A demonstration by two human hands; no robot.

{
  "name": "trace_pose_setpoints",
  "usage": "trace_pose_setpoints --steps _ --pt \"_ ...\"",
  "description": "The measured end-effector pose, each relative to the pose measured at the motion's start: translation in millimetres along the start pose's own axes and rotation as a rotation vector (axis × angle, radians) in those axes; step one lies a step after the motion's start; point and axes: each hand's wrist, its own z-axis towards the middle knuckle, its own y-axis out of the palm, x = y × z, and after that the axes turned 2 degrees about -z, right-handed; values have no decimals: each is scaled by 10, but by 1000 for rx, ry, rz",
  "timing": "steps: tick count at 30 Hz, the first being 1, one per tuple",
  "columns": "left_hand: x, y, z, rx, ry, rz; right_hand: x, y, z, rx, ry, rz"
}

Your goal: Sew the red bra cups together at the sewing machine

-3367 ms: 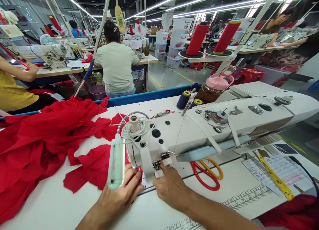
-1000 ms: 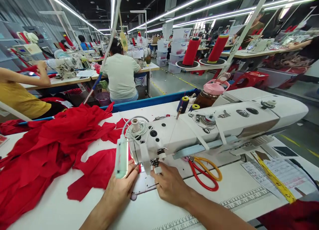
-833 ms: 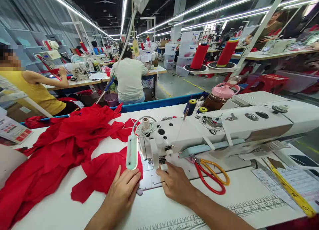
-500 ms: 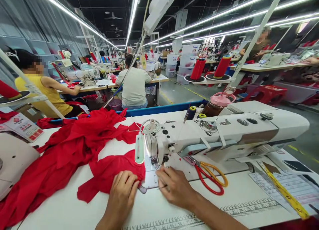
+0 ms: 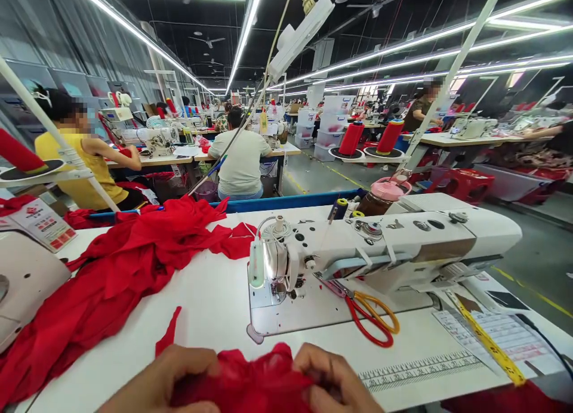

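Close to me, at the table's front edge, both hands grip one piece of red fabric (image 5: 257, 380). My left hand (image 5: 172, 377) has its thumb and fingers closed on the cloth's left side. My right hand (image 5: 329, 377) pinches the right side, its fingertips partly hidden in the folds. A narrow red strip of the cloth sticks out beyond the left hand. Past the hands stands a white sewing machine (image 5: 403, 231), its needle area bare of cloth. Scissors (image 5: 369, 317) with red and orange handles lie against the machine bed.
A heap of red fabric (image 5: 134, 264) covers the table's left side. A yellow tape measure (image 5: 487, 338) lies over papers at the right. Red thread cones (image 5: 351, 139) stand behind the machine. A person in a white shirt (image 5: 242, 162) sits ahead, another in yellow (image 5: 80, 162) at left.
The red fabric piece has come off the machine bed toward me. Both hands have moved back with it, and the right hand now grips it too. The view has tilted up slightly.
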Motion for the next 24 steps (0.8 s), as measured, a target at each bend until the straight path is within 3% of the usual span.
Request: trace_pose_setpoints --steps 3,6,7,9,11,13,15,18,24 --pt "-63 -370 73 -110 -135 89 -345 -697 -78 -162 -90 -515" --pt "-128 -368 406 -106 -58 338 -353 -1011 105 -60 -176 -946" --pt "-171 -268 524 -25 -2 463 -267 -997 182 9 -186 -1068" --pt "-283 50 697 278 122 634 -27 -822 296 207 -215 -1191" --pt "-399 451 753 401 200 661 218 -538 332 281 -283 -1153" --pt "-484 831 710 440 350 672 411 -264 309 231 -363 -1017" --pt "-534 1097 623 437 595 760 549 -90 275 177 -409 -895" --pt "-566 1231 517 414 742 876 691 -57 260 157 -469 -840" --pt "-471 1228 492 475 732 815 647 -163 359 241 -442 -630"
